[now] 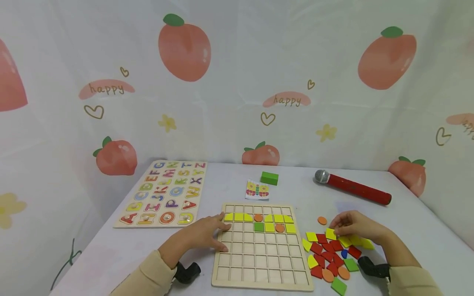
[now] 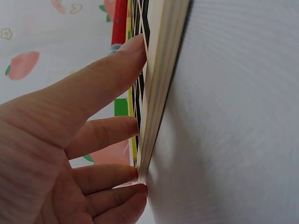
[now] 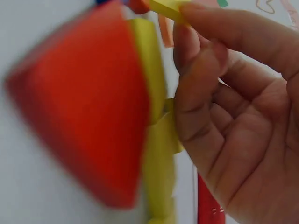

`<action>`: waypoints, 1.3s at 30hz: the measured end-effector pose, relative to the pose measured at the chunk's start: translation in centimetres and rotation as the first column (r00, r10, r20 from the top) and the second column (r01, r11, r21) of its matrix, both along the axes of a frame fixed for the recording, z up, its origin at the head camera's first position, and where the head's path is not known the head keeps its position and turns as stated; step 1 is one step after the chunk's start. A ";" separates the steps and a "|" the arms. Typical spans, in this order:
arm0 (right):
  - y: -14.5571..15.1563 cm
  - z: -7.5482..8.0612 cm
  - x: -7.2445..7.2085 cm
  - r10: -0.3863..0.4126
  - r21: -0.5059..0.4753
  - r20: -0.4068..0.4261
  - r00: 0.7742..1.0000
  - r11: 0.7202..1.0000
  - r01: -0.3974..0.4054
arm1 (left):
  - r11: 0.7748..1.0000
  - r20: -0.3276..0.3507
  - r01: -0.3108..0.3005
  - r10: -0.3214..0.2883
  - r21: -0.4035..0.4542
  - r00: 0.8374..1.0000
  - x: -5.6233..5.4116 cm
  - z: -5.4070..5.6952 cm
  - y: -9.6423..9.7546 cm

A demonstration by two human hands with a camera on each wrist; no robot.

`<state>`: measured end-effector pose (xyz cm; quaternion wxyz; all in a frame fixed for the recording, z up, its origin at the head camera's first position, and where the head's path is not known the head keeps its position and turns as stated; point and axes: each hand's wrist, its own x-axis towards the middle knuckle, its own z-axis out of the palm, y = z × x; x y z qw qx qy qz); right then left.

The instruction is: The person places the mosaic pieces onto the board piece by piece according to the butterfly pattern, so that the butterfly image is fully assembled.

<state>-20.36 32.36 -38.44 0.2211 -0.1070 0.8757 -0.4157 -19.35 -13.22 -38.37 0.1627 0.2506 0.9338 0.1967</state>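
Note:
A wooden grid board (image 1: 260,261) lies flat before me, its second row filled with yellow tiles and an orange disc (image 1: 258,218). In the third row sit a green square (image 1: 259,227), yellow squares and another orange disc. My left hand (image 1: 200,235) rests on the board's left edge, thumb and fingers spread and fairly straight, as the left wrist view (image 2: 88,135) shows too. Right of the board, my right hand (image 1: 358,226) pinches a yellow tile (image 3: 167,8) between thumb and fingers, over a loose pile of tiles. Red pieces (image 1: 328,247) make up much of that pile.
A letter puzzle board (image 1: 163,197) lies at the back left. Behind the grid board are a butterfly picture card (image 1: 257,190) and a green block (image 1: 269,178). A red microphone (image 1: 355,188) lies at the back right, near a printed curtain (image 1: 229,123).

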 end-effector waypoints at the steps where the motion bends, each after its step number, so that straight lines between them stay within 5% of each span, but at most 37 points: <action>1: -0.1 0.2 0.0 0.017 0.003 0.004 1.000 1.000 -0.017 | 1.000 0.000 -0.001 0.001 -0.001 1.000 0.0 0.0 0.0; 12: -2.2 1.5 -1.5 0.110 -0.056 -0.002 0.994 0.992 -0.110 | 1.000 0.003 0.001 -0.001 0.009 1.000 0.1 0.2 0.1; 28: -10.7 2.0 -4.1 0.122 -0.164 0.014 0.992 0.979 -0.118 | 1.000 -0.007 0.002 -0.002 0.005 1.000 0.1 0.1 0.0; 39: -15.9 0.9 -5.4 0.186 -0.251 0.029 0.982 0.952 -0.173 | 1.000 -0.034 0.017 -0.017 -0.008 0.999 0.1 0.1 0.1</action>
